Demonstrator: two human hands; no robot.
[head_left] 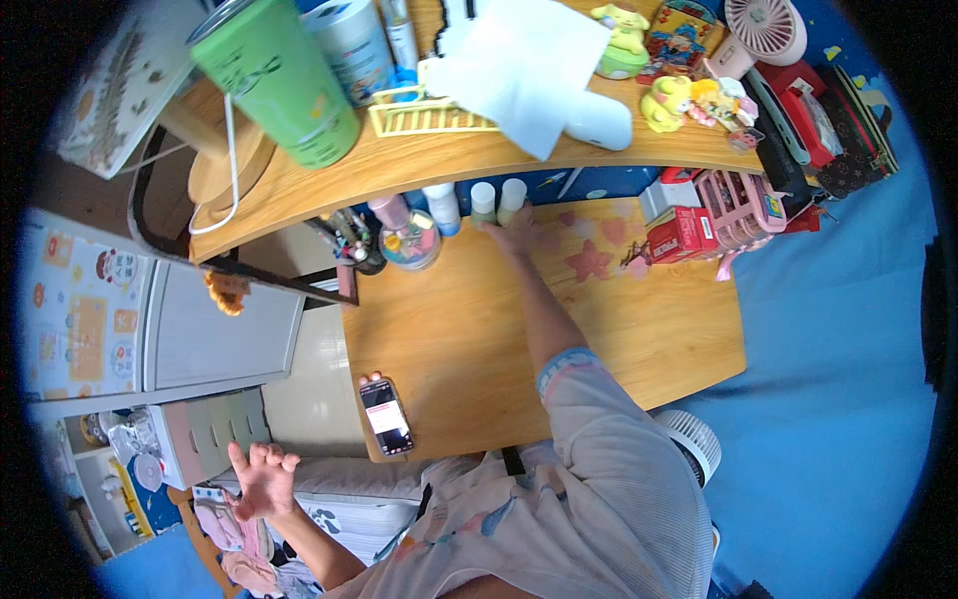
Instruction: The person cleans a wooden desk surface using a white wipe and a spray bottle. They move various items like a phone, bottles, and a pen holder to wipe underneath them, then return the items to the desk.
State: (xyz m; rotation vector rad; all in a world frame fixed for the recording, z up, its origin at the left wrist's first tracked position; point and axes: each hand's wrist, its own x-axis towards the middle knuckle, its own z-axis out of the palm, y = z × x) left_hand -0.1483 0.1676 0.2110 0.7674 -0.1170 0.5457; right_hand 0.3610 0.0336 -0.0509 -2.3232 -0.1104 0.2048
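Observation:
My right hand (511, 236) reaches across the wooden desk to its back, under the raised shelf. Its fingers close round the right-hand white-capped bottle (513, 195), and the thumb side lies against a second white-capped bottle (483, 201) just left of it. The lower parts of both bottles are partly hidden by the hand. Off the desk's left side, my left hand (265, 481) is raised with spread, slightly bent fingers and holds nothing. A phone (386, 417) with a lit screen stands at the desk's near left corner, with fingertip-like shapes showing at its top edge.
Left of the bottles stand a blue-white bottle (442, 207), a clear round jar (410, 243) and a pen holder (366, 256). A pink basket (736, 212) and red box (683, 236) sit at right. Above, the shelf (299, 200) bears a green tumbler (284, 85) near its edge.

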